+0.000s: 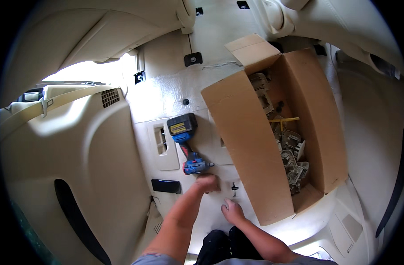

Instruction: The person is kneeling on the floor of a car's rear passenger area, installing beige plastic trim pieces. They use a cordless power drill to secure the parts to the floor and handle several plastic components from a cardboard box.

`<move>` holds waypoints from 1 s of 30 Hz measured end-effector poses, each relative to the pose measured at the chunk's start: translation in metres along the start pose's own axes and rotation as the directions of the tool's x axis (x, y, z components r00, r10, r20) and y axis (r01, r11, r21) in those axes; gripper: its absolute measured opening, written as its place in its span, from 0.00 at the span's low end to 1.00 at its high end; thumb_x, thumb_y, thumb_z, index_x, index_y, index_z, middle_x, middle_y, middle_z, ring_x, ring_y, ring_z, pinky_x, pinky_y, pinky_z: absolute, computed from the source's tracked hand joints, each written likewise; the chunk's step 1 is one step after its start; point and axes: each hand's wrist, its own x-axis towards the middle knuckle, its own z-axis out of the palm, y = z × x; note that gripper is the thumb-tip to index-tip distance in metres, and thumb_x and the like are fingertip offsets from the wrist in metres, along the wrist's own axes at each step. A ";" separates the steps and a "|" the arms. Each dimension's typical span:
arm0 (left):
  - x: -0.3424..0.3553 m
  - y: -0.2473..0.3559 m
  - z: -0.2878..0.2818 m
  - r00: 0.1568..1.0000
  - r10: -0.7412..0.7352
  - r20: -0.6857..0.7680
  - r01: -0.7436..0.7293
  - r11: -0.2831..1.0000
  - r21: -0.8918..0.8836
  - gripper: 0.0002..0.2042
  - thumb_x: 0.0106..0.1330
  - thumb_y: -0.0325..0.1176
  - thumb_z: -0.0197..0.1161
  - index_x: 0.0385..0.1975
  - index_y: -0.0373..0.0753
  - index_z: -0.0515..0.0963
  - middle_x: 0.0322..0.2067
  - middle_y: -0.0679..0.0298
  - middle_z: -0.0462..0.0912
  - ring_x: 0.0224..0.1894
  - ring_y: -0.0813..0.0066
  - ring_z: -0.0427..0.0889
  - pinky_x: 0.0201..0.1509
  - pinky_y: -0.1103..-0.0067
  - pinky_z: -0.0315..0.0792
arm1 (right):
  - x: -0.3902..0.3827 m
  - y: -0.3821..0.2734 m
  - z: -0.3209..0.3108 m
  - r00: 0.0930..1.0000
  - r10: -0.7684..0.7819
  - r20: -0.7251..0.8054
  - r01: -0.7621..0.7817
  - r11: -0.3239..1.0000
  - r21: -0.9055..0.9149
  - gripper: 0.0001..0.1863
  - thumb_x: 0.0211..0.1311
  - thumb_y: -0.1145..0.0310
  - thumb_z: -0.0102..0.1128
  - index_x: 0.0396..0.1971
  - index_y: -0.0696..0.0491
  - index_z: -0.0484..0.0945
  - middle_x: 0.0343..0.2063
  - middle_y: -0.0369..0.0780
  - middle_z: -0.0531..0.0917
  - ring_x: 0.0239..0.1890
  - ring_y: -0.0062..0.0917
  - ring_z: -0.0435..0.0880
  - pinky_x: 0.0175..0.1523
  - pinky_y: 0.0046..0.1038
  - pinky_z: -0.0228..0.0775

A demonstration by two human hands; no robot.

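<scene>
My left hand (207, 183) is low over the light floor panel just below a blue-and-black cordless power tool (188, 145) with a battery, which lies on the floor. Its fingers curl downward, and what they hold, if anything, is hidden. My right hand (233, 211) is lower and to the right, fingers partly bent and apart, with nothing visible in them. A small black fitting (234, 188) sits on the floor above it. A black phone-like rectangle (166, 185) lies left of my left hand.
An open cardboard box (237, 145) at the right holds several metal-looking parts and a yellow T-handled tool (289, 119). Beige trim (43, 168) with a black strip lines the left, more trim (370, 145) the right. Seats (65, 31) overhang the top. Black brackets (193, 58) dot the floor.
</scene>
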 end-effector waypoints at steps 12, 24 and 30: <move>0.038 -0.036 0.041 0.931 0.178 -0.320 -0.180 0.983 0.025 0.19 0.49 0.47 0.74 0.35 0.40 0.87 0.35 0.56 0.87 0.40 0.61 0.87 0.47 0.64 0.79 | 0.218 -0.223 -0.061 0.745 -0.270 -0.610 0.369 0.928 0.040 0.26 0.65 0.64 0.54 0.58 0.66 0.74 0.55 0.60 0.79 0.59 0.54 0.77 0.66 0.43 0.67; 0.015 -0.035 0.023 0.967 0.168 -0.190 -0.144 0.980 0.137 0.19 0.51 0.46 0.72 0.35 0.36 0.87 0.39 0.51 0.88 0.43 0.55 0.87 0.51 0.64 0.79 | 0.340 -0.176 -0.056 0.594 -0.669 -0.447 0.203 0.662 -0.721 0.08 0.60 0.69 0.53 0.38 0.50 0.77 0.37 0.44 0.80 0.46 0.45 0.78 0.51 0.49 0.70; 0.034 -0.047 0.036 0.951 0.210 -0.229 -0.185 0.975 0.127 0.20 0.51 0.50 0.71 0.34 0.38 0.88 0.37 0.51 0.87 0.43 0.52 0.86 0.50 0.62 0.79 | 0.351 -0.179 -0.049 0.569 -0.677 -0.467 0.148 0.643 -0.751 0.10 0.59 0.57 0.59 0.30 0.48 0.77 0.34 0.39 0.80 0.47 0.37 0.76 0.59 0.49 0.59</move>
